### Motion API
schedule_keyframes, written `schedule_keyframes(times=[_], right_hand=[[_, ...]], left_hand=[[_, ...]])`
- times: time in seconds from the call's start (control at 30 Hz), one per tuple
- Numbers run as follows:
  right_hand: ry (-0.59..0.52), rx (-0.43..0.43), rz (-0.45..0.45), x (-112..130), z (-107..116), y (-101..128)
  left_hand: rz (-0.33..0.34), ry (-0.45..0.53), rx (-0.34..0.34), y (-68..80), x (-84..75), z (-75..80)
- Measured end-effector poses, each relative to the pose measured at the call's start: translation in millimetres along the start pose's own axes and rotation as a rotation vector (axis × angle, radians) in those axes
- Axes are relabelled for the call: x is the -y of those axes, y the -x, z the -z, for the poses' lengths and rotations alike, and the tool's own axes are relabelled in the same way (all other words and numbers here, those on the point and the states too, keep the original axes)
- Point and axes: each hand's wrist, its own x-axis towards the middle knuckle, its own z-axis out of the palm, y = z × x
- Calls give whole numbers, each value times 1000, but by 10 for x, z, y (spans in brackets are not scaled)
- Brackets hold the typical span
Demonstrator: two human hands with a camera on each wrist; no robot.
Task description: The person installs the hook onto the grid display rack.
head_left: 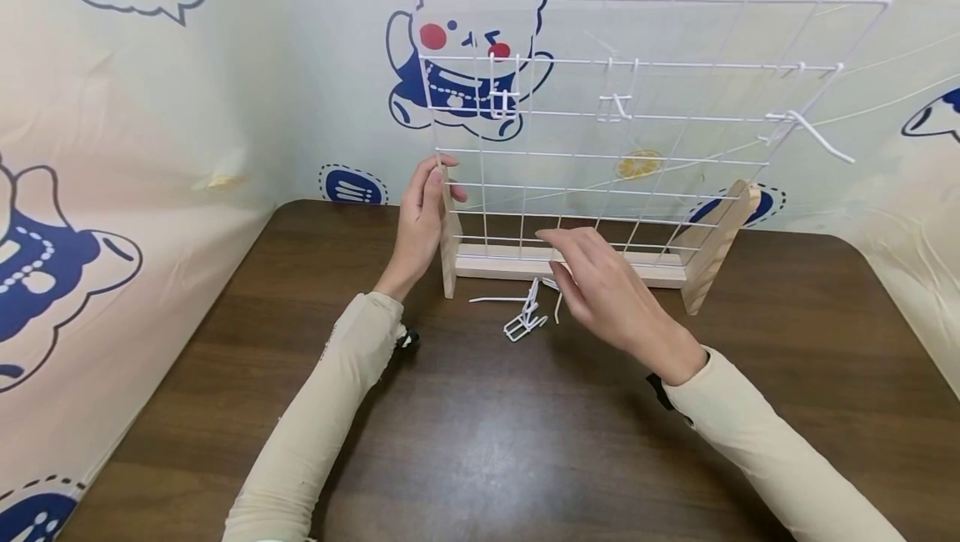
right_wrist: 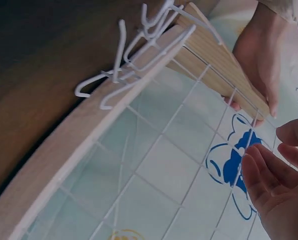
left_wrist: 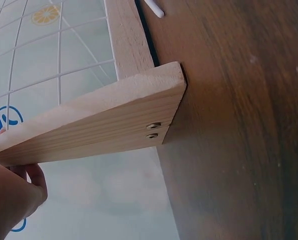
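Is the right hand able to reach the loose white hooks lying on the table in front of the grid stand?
Probably yes: the right hand hovers open just beside the loose white hooks, with nothing between them.

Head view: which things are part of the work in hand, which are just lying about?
In the work:
- left hand, gripping the left wooden foot of the wire grid panel
- right hand, fingers loose, over the loose white hooks on the table
- hooks already on the grid

Lying about:
- cartoon backdrop
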Motion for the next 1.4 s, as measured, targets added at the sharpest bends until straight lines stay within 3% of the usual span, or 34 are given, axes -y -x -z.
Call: schedule_keyframes(times=[0.3,0.77,1.03,1.23,1.4], right_hand=[[58,76,-81,-84,-21,170],[82,311,-201,-211,-182,317],[26,456,-251,-225,-257,383],[2,484,-301,-204,-327,376],[44,500,-317,-188,-364,380]], left_hand=[[-13,-6,-6,2,16,-5],[-12,-29,-11,6,11,-18],[-12,-6,-18,5,29,-40],[-19,-5,-42,5,42,-59],[-26,-11,-54,-4,33,-60]])
